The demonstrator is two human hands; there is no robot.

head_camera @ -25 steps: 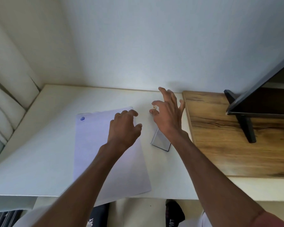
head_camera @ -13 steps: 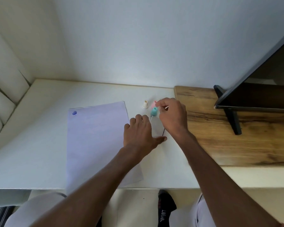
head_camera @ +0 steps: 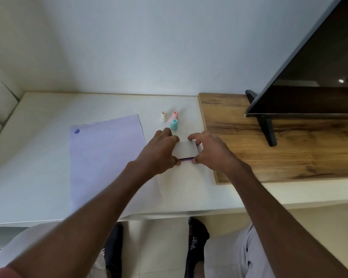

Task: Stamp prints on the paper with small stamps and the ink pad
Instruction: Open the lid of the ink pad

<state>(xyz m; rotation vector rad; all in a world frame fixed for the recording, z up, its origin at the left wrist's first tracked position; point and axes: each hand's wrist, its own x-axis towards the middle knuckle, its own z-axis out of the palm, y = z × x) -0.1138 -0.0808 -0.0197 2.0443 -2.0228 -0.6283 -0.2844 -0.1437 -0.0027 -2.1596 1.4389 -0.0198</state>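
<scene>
Both hands now clamp the ink pad [head_camera: 186, 150] at frame centre: left hand [head_camera: 161, 152] has shifted onto its left edge, right hand [head_camera: 211, 150] dropped from the stamps [head_camera: 174, 124] to grip its right.

A plain white painted wall [head_camera: 149, 47] is filling the upper half of the view, meeting a white matte tabletop [head_camera: 38, 157] along a straight back edge. A brown wood-grain board [head_camera: 289, 157] is lying on the table's right side, carrying a black flat screen [head_camera: 319, 77] on a black stand leg [head_camera: 266, 127], the glass reflecting a small ceiling light. Cream padded panels [head_camera: 0, 97] are showing at far left, pale tiled floor [head_camera: 159, 247] under the table.
</scene>
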